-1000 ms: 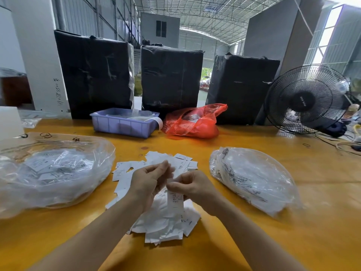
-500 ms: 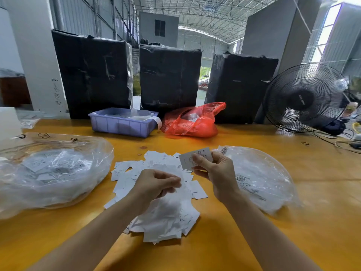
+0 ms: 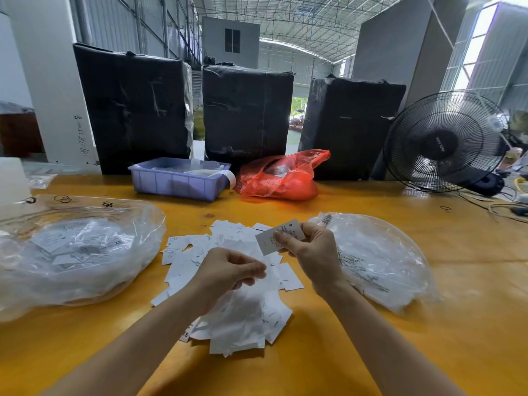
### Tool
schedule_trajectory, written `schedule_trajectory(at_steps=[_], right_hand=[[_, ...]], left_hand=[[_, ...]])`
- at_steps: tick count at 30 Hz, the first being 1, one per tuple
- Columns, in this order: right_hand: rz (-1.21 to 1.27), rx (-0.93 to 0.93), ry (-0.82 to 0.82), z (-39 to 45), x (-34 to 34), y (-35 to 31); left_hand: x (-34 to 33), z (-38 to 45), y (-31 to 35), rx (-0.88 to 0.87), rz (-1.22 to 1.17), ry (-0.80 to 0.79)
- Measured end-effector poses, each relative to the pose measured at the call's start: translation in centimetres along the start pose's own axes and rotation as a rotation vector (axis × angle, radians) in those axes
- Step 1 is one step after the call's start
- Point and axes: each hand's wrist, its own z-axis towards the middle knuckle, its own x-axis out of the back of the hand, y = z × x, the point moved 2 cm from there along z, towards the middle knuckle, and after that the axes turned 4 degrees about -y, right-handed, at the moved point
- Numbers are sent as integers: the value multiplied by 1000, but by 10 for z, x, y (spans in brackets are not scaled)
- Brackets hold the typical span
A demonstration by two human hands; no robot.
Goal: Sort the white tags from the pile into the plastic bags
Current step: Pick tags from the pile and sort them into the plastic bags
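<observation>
Over the pile of white tags (image 3: 228,304) at the desk's (image 3: 357,352) near middle, the right hand (image 3: 311,250) pinches one tag (image 3: 273,238) between two clear plastic bags, left (image 3: 71,252) and right (image 3: 380,261), while the left hand (image 3: 228,272) curls, fingertips together, apparently empty.

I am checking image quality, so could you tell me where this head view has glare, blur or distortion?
Head view: the window at top right is blown out; wide-angle bending curves the pillar and table edges; the left bag shows glare; the pile looks soft near the wrists.
</observation>
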Motion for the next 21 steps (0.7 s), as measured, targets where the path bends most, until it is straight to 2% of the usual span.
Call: schedule_trajectory(at_steps=[6,15,21], right_hand=[[-42,0,-59,0,-1,2],[-3,-128,-155,3,2,8],[-107,-224,-362,0,-1,8]], left_hand=[[0,1,1,27,-89,-21],[3,1,2,6,-202,-45],[1,1,-1,42,-186,-17]])
